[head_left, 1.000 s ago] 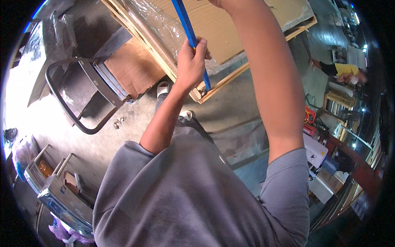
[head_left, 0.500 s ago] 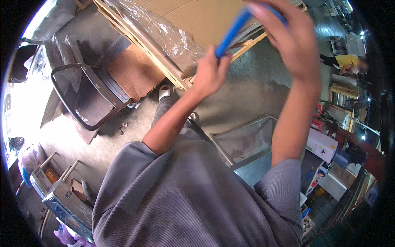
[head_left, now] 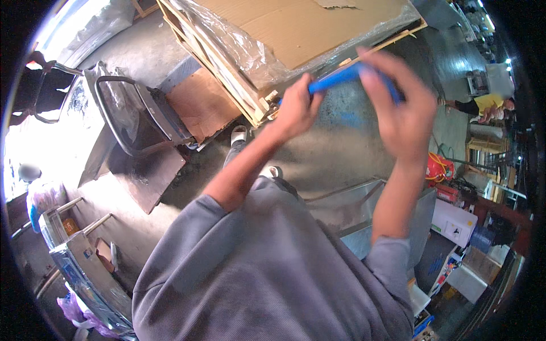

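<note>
A long, narrow blue strip (head_left: 336, 79) is stretched between my two hands, in front of my chest. My left hand (head_left: 296, 109) is closed around its left part, and a short blue end shows beyond the fingers. My right hand (head_left: 402, 111) is higher and to the right, blurred by motion, with thumb and fingers curled about the other end, where the strip bends down toward the palm. What the strip is made of I cannot tell. Just beyond both hands stands a wooden crate (head_left: 259, 113) with cardboard (head_left: 307, 34) and clear plastic film (head_left: 239, 37) on top.
A dark-framed platform cart (head_left: 122, 145) stands to the left, near a cardboard sheet (head_left: 203, 103). A metal-framed box (head_left: 347, 207) is close by my right side. Red equipment (head_left: 438, 167) and a white box (head_left: 453, 221) sit farther right. Another person in yellow (head_left: 489, 106) is at the far right.
My right hand has come down, and the strip now runs flatter, less steeply tilted. The left hand has moved slightly right. More of the crate's top shows, as the view has shifted.
</note>
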